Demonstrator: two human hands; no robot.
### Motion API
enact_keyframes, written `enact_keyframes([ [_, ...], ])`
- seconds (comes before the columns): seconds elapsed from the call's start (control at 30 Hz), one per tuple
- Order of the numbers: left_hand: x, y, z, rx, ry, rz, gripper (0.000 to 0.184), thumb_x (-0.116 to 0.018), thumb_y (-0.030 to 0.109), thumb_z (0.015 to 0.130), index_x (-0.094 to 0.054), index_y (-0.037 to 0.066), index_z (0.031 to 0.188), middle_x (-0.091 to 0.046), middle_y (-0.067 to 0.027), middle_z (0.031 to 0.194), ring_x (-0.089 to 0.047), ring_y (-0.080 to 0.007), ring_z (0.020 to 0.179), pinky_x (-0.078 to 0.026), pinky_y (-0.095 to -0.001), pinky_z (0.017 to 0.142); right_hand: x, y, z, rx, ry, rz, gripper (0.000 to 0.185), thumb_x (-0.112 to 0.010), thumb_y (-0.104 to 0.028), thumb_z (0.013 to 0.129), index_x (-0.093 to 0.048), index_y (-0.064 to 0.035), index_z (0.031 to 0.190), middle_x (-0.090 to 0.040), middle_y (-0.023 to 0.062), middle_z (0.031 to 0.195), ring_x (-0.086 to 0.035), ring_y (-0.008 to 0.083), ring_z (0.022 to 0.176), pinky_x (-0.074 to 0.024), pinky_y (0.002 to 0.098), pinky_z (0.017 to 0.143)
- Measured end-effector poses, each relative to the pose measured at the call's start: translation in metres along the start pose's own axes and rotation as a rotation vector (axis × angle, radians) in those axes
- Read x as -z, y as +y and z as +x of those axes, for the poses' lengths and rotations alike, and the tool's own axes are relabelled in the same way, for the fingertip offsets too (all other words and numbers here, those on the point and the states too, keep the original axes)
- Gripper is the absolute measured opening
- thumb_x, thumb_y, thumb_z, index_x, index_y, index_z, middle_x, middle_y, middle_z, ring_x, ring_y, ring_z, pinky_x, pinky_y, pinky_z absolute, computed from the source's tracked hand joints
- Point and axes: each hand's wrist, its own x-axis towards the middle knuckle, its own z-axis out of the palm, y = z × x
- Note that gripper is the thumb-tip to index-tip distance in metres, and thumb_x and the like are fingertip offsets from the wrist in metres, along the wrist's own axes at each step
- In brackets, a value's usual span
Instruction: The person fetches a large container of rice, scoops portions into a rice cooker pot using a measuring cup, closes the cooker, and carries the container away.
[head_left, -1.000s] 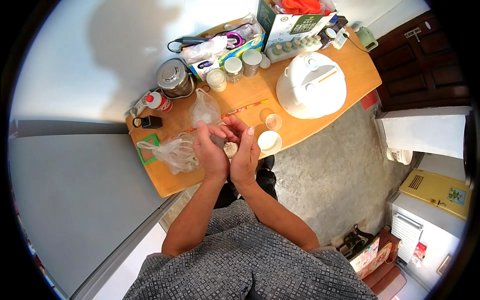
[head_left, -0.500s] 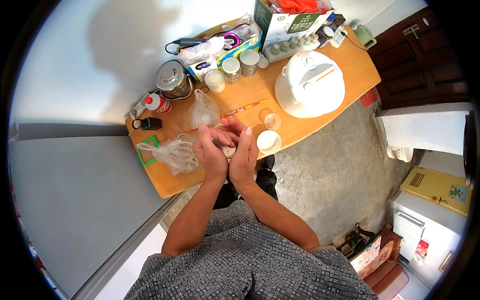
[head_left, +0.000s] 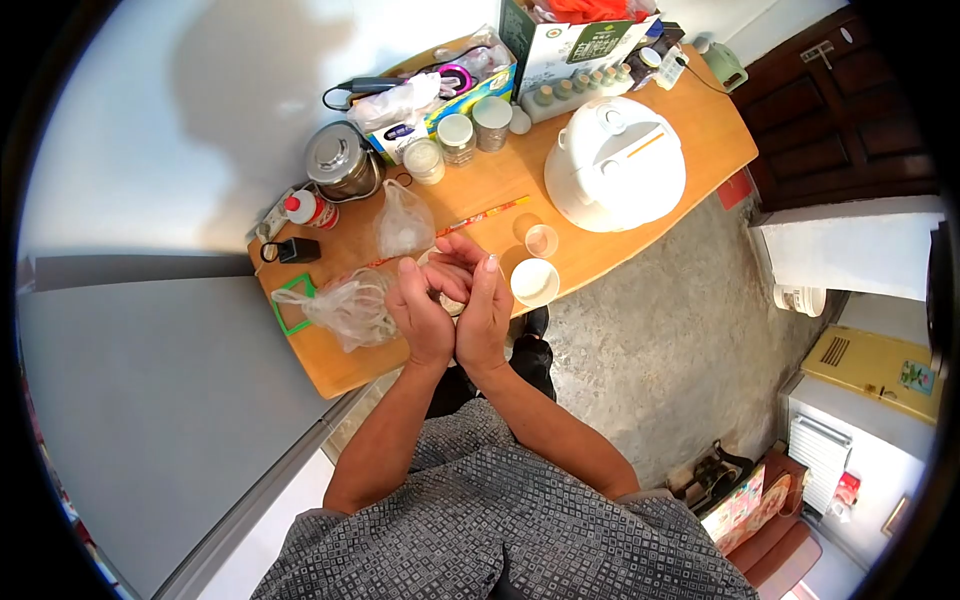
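Observation:
My left hand (head_left: 424, 312) and my right hand (head_left: 482, 306) are cupped together at the table's front edge, wrists touching and fingers curled inward. Between the palms a small pale lump (head_left: 452, 305) shows in part; the fingers hide the rest. To the left of my hands lies a crumpled clear plastic bag (head_left: 352, 310), and behind them stands another knotted plastic bag (head_left: 404, 225). A white cup (head_left: 535, 282) is just right of my right hand, with a clear cup (head_left: 541, 240) behind it.
On the wooden table (head_left: 690, 170) sit a white appliance (head_left: 615, 165), a metal pot (head_left: 343, 160), lidded jars (head_left: 457, 138), a red-capped bottle (head_left: 311, 210), a striped stick (head_left: 485, 215), a green frame (head_left: 291, 318) and a box of odds and ends (head_left: 430, 110).
The fingers have curled further over the pale lump, covering more of it and a dark thing seen beside it earlier. The view has shifted slightly.

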Motion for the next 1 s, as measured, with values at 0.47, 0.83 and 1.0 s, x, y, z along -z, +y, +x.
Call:
enact_keyframes([
  [0.47, 0.002, -0.01, -0.003, -0.125, -0.053, 0.114, 0.061, -0.027, 0.032, 0.106, -0.055, 0.0, 0.062, -0.063, -0.0115, 0.066, -0.06, -0.0212, 0.066, -0.046, -0.0309, 0.072, 0.006, 0.006, 0.001, -0.003, -0.002, 0.016, 0.052, -0.029, -0.035, 0.108, -0.055, 0.0063, 0.124, -0.063, 0.014, 0.117, -0.059, 0.0205, 0.105, -0.0464, 0.034, 0.097],
  [0.83, -0.004, -0.008, -0.001, -0.153, -0.027, 0.019, 0.058, -0.026, 0.032, 0.107, -0.055, 0.0, 0.069, -0.065, -0.0146, 0.077, -0.06, -0.0234, 0.074, -0.048, -0.033, 0.073, 0.005, 0.004, 0.001, 0.019, 0.003, 0.022, 0.05, -0.029, -0.034, 0.108, -0.055, 0.0058, 0.123, -0.063, 0.0138, 0.117, -0.059, 0.0199, 0.105, -0.0465, 0.0335, 0.096],
  [1.0, -0.006, 0.007, 0.008, 0.111, 0.101, -0.201, 0.052, -0.03, 0.036, 0.106, -0.049, 0.004, 0.068, -0.059, -0.0115, 0.068, -0.056, -0.0219, 0.067, -0.046, -0.0342, 0.065, 0.005, 0.0, 0.004, -0.061, 0.032, 0.069, 0.05, -0.03, -0.034, 0.108, -0.056, 0.0058, 0.122, -0.064, 0.0132, 0.115, -0.06, 0.0187, 0.102, -0.0477, 0.0326, 0.094],
])
